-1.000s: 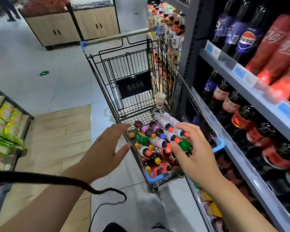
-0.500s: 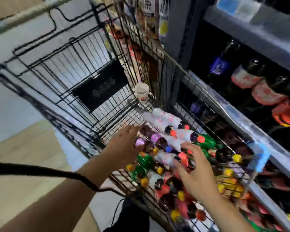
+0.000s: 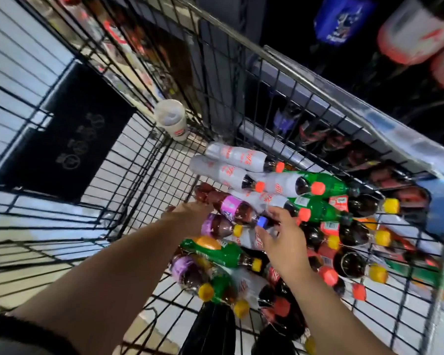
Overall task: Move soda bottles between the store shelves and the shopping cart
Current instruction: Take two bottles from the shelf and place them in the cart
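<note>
The purple-labelled bottle (image 3: 232, 206) is lying flat, cap pointing at the right hand (image 3: 283, 248), fingers spread; left hand (image 3: 187, 216) fingers hidden, grip unclear.

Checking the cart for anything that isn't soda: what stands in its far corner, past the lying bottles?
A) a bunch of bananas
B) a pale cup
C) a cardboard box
B: a pale cup stands upright in the far corner of the cart, just beyond the soda bottles lying on its floor.
</note>
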{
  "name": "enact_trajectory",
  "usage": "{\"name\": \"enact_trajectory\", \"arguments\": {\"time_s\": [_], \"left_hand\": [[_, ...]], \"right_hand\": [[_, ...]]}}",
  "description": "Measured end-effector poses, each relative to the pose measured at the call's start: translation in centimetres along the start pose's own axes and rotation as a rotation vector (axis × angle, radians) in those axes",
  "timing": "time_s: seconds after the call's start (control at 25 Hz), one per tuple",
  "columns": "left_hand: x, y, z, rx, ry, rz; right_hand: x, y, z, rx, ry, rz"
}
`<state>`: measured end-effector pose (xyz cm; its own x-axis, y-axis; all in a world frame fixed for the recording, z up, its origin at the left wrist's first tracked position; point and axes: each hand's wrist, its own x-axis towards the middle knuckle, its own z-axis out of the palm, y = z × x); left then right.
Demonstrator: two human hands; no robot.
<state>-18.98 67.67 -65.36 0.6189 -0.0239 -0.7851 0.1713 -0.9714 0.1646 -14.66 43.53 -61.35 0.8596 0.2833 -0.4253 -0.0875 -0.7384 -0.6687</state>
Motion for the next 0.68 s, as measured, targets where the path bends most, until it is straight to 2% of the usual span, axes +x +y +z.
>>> {"name": "enact_trajectory", "arguments": {"time_s": [0.12,0.24,0.36,0.44,0.6,0.68], "left_hand": [[1.3,0.1,1.0,0.003,-0.015,0.011],[0.1,-0.9,0.4,-0.041,0.012,0.096],[-2.9,-2.0,-1.5,-0.317,0.122,0.207],[-5.2,-1.4,-3.4,-0.46,0.153,0.225],[-8.4,2.4,-7.4,-0.693,0.166,0.346],[-9.2,5.3,-8.0,-0.747,0.253,0.397]], "right_hand": [[0.0,0.4,0.2,0.01,-0.034,0.013],[-0.7,-0.1,-0.4,0.067,-0.008,-0.016],[-1.6,-1.0,-2.1,0.084,0.003,-0.066],[-2.5,-1.7,-3.4,0.09,-0.072,-0.075],[-4.5,-4.0,-3.9,0.349,-0.292,-0.027],[-5.0,-4.2,-3.2,0.51,-0.261,-0.02]]}}
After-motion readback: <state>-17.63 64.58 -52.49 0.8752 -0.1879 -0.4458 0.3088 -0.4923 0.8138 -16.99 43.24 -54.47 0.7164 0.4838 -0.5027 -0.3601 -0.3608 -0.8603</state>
